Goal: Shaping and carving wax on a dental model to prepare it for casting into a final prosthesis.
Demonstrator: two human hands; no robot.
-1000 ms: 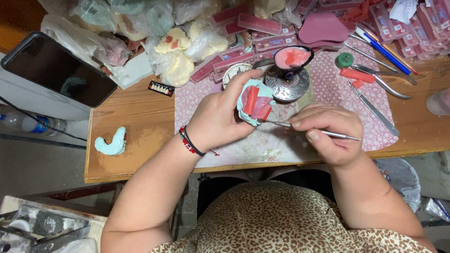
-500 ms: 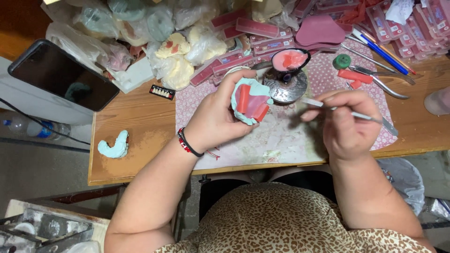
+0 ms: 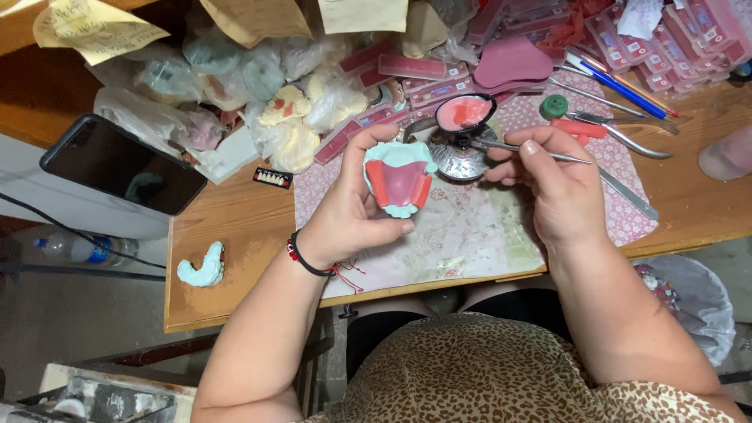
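The right hand [image 3: 552, 184] has carried its metal tool [image 3: 540, 153] up to the wax spoon [image 3: 464, 112]; the left hand [image 3: 356, 211] grips the dental model [image 3: 398, 178] beside the spoon.

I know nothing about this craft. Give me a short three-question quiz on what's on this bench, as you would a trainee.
1. True or false: the left hand holds the pale blue dental cast with red wax rims off the table.
2. Where does the tip of the thin metal tool in the right hand point?
A. the small dark spoon of pink wax
B. the black phone
C. the blue pen
3. What lies alone near the left corner of the wooden table?

Key
1. True.
2. A.
3. A pale blue horseshoe-shaped cast.
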